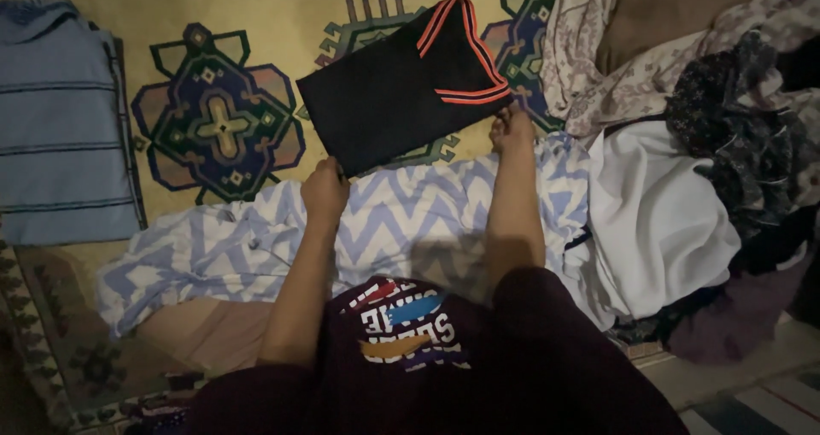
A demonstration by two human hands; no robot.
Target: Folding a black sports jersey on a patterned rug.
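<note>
Both hands, left hand and right hand, pinch folded black garment at near corners; soft, light, floppy—edges best.

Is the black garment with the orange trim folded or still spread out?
Folded. The black garment forms a compact rectangle on the rug, left hand and right hand at its near corners.

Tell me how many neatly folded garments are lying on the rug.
2: the black folded garment with orange-striped trim, held by both hands at the top centre, and the blue striped folded garment at far left. More may be hidden in the loose pile at right.
</note>
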